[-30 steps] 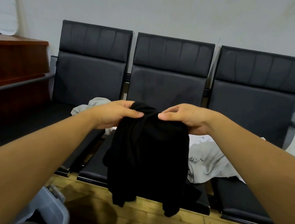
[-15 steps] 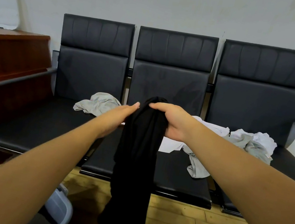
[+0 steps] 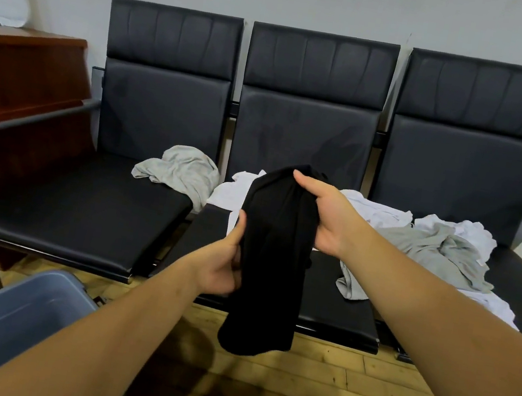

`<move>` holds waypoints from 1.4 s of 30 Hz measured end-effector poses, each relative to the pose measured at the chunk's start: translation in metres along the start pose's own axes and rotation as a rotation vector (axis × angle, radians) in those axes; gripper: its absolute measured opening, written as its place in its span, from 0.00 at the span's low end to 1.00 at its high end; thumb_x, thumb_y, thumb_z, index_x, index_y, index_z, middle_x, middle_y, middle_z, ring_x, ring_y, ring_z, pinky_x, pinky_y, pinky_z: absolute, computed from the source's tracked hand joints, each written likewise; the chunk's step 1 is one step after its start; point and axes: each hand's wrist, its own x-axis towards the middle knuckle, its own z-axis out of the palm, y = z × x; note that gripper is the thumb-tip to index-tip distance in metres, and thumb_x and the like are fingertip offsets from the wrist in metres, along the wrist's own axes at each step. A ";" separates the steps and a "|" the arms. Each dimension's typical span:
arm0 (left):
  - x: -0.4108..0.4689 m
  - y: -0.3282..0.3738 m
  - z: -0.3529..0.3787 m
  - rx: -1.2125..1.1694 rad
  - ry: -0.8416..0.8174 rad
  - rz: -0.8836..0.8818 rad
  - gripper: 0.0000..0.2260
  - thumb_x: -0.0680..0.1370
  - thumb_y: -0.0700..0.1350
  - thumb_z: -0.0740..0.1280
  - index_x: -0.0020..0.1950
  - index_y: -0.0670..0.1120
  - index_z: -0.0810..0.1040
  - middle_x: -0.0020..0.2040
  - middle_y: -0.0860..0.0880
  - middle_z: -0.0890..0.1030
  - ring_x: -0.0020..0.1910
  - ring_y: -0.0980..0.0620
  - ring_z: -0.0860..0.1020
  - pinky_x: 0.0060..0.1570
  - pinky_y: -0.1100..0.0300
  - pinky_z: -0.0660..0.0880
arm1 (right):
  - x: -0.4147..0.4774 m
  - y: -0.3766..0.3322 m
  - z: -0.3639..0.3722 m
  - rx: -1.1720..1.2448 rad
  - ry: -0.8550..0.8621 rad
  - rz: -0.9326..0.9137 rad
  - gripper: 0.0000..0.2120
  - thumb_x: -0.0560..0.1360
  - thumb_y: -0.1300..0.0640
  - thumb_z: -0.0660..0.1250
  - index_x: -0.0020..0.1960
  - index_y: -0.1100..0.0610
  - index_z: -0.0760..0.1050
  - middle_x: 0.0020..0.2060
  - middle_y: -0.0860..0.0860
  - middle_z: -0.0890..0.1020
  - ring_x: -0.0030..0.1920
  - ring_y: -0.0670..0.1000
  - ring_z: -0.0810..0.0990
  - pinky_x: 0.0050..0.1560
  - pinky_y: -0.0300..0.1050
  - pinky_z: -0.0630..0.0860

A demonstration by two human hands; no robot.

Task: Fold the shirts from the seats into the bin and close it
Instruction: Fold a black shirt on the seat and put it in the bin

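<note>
A black shirt [image 3: 272,258] hangs folded lengthwise in front of the middle seat. My right hand [image 3: 325,215] grips its top. My left hand [image 3: 224,264] holds its left side lower down, thumb on the front and fingers behind the cloth. A grey shirt [image 3: 181,172] lies crumpled at the back of the left seat. White shirts [image 3: 375,210] and another grey shirt [image 3: 430,253] lie across the middle and right seats. The grey bin [image 3: 0,323] stands on the floor at the lower left, partly behind my left arm.
Three joined black seats [image 3: 302,128] stand against a pale wall. A metal armrest [image 3: 15,129] curves at the left, with brown wooden furniture [image 3: 20,78] behind it. The floor [image 3: 342,384] is wooden boards.
My left hand has dropped from the shirt's top to its left side. The shirt now hangs shorter and wider. The view has tilted down, showing more of the bin.
</note>
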 end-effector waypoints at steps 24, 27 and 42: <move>0.013 0.022 -0.006 0.045 -0.010 0.216 0.19 0.81 0.50 0.67 0.70 0.45 0.76 0.63 0.46 0.82 0.62 0.46 0.81 0.65 0.49 0.75 | -0.003 0.037 -0.082 0.075 0.345 -0.107 0.15 0.80 0.59 0.61 0.63 0.60 0.79 0.55 0.57 0.85 0.55 0.57 0.84 0.60 0.53 0.79; 0.005 0.025 -0.012 0.111 -0.066 0.149 0.18 0.74 0.42 0.71 0.64 0.41 0.79 0.60 0.44 0.84 0.57 0.47 0.83 0.55 0.54 0.81 | -0.007 0.032 -0.087 0.211 0.316 -0.200 0.16 0.79 0.60 0.60 0.64 0.61 0.78 0.58 0.58 0.83 0.59 0.58 0.83 0.63 0.54 0.76; -0.009 0.034 -0.035 0.165 0.045 0.080 0.16 0.79 0.47 0.68 0.67 0.49 0.78 0.61 0.47 0.83 0.59 0.46 0.82 0.54 0.49 0.78 | -0.012 0.027 -0.112 -0.115 0.304 0.032 0.17 0.75 0.60 0.71 0.63 0.61 0.79 0.57 0.58 0.84 0.57 0.57 0.84 0.59 0.53 0.80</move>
